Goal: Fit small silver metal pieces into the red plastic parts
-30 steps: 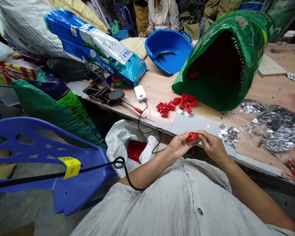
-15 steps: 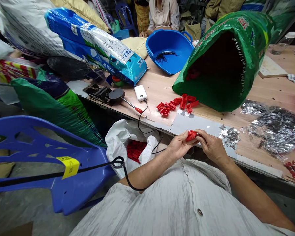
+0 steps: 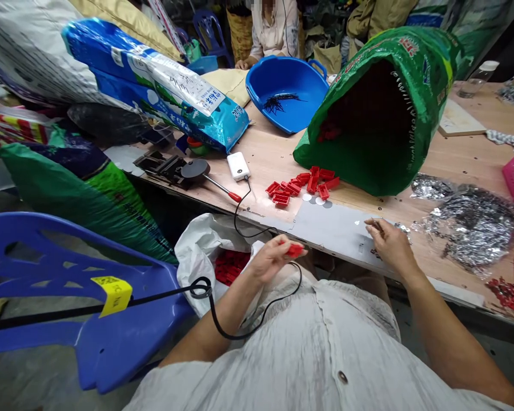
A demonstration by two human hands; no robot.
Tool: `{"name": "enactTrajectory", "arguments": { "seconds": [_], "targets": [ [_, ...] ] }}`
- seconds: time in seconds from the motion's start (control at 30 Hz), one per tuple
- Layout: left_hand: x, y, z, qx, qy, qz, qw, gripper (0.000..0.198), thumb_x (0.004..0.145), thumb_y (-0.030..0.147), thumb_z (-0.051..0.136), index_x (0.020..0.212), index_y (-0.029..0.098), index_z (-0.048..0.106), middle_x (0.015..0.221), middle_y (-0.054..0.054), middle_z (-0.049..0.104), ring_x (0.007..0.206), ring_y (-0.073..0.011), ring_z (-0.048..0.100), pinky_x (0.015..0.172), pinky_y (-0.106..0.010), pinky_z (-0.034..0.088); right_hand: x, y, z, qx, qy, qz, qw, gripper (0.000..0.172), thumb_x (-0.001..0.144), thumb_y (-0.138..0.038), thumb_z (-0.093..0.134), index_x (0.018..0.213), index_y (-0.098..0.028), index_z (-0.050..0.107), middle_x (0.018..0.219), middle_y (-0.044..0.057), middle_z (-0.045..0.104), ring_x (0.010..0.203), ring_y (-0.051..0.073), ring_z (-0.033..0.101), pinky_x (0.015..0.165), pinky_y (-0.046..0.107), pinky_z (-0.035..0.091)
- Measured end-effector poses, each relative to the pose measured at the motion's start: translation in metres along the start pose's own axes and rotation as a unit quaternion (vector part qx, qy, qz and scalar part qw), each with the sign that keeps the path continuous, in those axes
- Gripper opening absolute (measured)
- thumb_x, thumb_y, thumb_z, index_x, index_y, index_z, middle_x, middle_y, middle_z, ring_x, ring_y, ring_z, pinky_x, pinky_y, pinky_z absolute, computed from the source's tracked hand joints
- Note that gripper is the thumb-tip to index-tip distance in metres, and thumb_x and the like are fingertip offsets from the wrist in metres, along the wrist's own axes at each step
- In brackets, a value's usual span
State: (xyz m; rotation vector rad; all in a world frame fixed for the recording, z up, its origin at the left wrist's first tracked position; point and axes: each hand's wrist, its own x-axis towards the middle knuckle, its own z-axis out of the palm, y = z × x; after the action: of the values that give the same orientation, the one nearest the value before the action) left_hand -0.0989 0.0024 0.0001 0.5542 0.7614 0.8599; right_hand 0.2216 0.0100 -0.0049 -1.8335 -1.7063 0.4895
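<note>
The left hand (image 3: 274, 260) is closed around a red plastic piece (image 3: 294, 249), pinched between thumb and fingertips just off the near edge of the tabletop (image 3: 278, 151) and above the person's lap. The right hand (image 3: 389, 245) rests well apart from it on the tabletop, fingers bent, their tips among small silvery metal bits (image 3: 401, 228); whether it grips one cannot be told. A pile of red pieces (image 3: 302, 184) lies farther in, at the mouth of a green sack (image 3: 424, 74) tipped on its side. A white bag (image 3: 205, 245) holding more red pieces hangs below the table edge, beside the left hand. A blue basin (image 3: 297, 111) stands behind.
</note>
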Motion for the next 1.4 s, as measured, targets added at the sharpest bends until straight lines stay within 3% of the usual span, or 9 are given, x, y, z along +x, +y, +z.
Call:
{"name": "enactTrajectory", "arguments": {
  "seconds": [0.2, 0.4, 0.47, 0.67, 0.87, 1.03, 1.17, 1.27, 1.4],
  "targets": [
    [-0.063, 0.049, -0.076, 0.256, 0.091, 0.02, 0.962, 0.036, 0.066, 0.031, 0.081, 0.092, 0.017, 0.06, 0.093, -0.005, 0.072, 0.085, -0.0194, 0.07, 0.078, -0.03, 0.053, 0.018, 0.019, 0.0, -0.143, -0.017, -0.014, 0.99, 0.023, 0.091, -0.028, 0.05, 0.104, -0.021, 0.067, 0.11, 0.008, 0.069, 0.098, 0.025, 0.064, 0.085, 0.037, 0.046],
    [-0.089, 0.062, -0.123, 0.558, 0.211, -0.034, 0.802, 0.053, 0.06, 0.038, 0.08, 0.107, 0.021, 0.064, 0.103, -0.006, 0.073, 0.095, -0.0285, 0.069, 0.087, -0.044, 0.055, 0.045, -0.003, 0.021, -0.159, -0.058, -0.048, 0.984, 0.022, 0.091, -0.028, 0.052, 0.106, -0.021, 0.067, 0.11, 0.007, 0.069, 0.1, 0.025, 0.062, 0.083, 0.035, 0.045],
    [-0.084, 0.06, -0.118, 0.595, 0.234, 0.006, 0.769, 0.051, 0.064, 0.041, 0.075, 0.11, 0.022, 0.064, 0.106, -0.007, 0.073, 0.101, -0.0297, 0.069, 0.094, -0.046, 0.053, 0.057, -0.015, 0.032, -0.155, -0.067, -0.059, 0.984, 0.024, 0.092, -0.028, 0.052, 0.11, -0.021, 0.066, 0.11, 0.007, 0.068, 0.101, 0.025, 0.061, 0.082, 0.034, 0.044],
    [-0.056, 0.051, -0.059, 0.581, 0.201, 0.167, 0.771, 0.029, 0.079, 0.04, 0.064, 0.099, 0.019, 0.068, 0.097, -0.007, 0.075, 0.089, -0.022, 0.071, 0.086, -0.037, 0.057, 0.096, -0.051, 0.068, -0.153, -0.091, -0.054, 0.982, 0.039, 0.092, -0.029, 0.053, 0.131, -0.029, 0.055, 0.116, 0.007, 0.066, 0.098, 0.024, 0.06, 0.076, 0.032, 0.042],
    [-0.014, 0.034, -0.013, 0.552, 0.103, 0.258, 0.786, 0.022, 0.083, 0.032, 0.066, 0.101, 0.018, 0.068, 0.094, -0.006, 0.074, 0.089, -0.018, 0.07, 0.086, -0.033, 0.056, 0.111, -0.064, 0.08, -0.118, -0.082, -0.05, 0.988, 0.024, 0.092, -0.026, 0.05, 0.109, -0.024, 0.067, 0.107, 0.009, 0.068, 0.093, 0.024, 0.061, 0.072, 0.031, 0.039],
    [0.028, 0.015, 0.005, 0.564, 0.066, 0.319, 0.758, 0.042, 0.083, 0.026, 0.066, 0.125, 0.022, 0.059, 0.122, -0.009, 0.065, 0.109, -0.0213, 0.064, 0.097, -0.038, 0.052, 0.084, -0.067, 0.068, -0.023, -0.099, -0.056, 0.993, 0.022, 0.091, -0.035, 0.052, 0.099, -0.024, 0.068, 0.093, 0.003, 0.071, 0.082, 0.017, 0.061, 0.071, 0.027, 0.041],
    [0.055, -0.003, 0.019, 0.57, 0.041, 0.347, 0.744, 0.051, 0.079, 0.02, 0.066, 0.129, 0.024, 0.057, 0.135, -0.01, 0.055, 0.13, -0.0254, 0.049, 0.112, -0.043, 0.039, 0.039, -0.07, 0.063, 0.207, -0.163, -0.043, 0.964, 0.03, 0.087, -0.046, 0.056, 0.084, -0.019, 0.067, 0.078, 0.001, 0.069, 0.071, 0.014, 0.059, 0.067, 0.025, 0.044],
    [0.064, -0.019, 0.032, 0.541, 0.02, 0.334, 0.772, 0.039, 0.079, 0.014, 0.062, 0.116, 0.024, 0.064, 0.119, -0.009, 0.064, 0.117, -0.0245, 0.057, 0.106, -0.041, 0.043, 0.01, -0.073, 0.058, 0.327, -0.175, 0.0, 0.929, 0.033, 0.082, -0.05, 0.062, 0.075, -0.018, 0.064, 0.071, 0.0, 0.065, 0.066, 0.014, 0.056, 0.063, 0.026, 0.044],
    [0.064, -0.035, 0.044, 0.469, 0.009, 0.27, 0.841, 0.027, 0.076, 0.018, 0.067, 0.103, 0.023, 0.068, 0.106, -0.007, 0.069, 0.104, -0.0231, 0.062, 0.099, -0.038, 0.046, -0.005, -0.057, 0.034, 0.33, -0.208, 0.003, 0.921, 0.034, 0.085, -0.051, 0.057, 0.086, -0.018, 0.067, 0.071, 0.0, 0.065, 0.068, 0.014, 0.057, 0.065, 0.027, 0.044]
  ]
}}
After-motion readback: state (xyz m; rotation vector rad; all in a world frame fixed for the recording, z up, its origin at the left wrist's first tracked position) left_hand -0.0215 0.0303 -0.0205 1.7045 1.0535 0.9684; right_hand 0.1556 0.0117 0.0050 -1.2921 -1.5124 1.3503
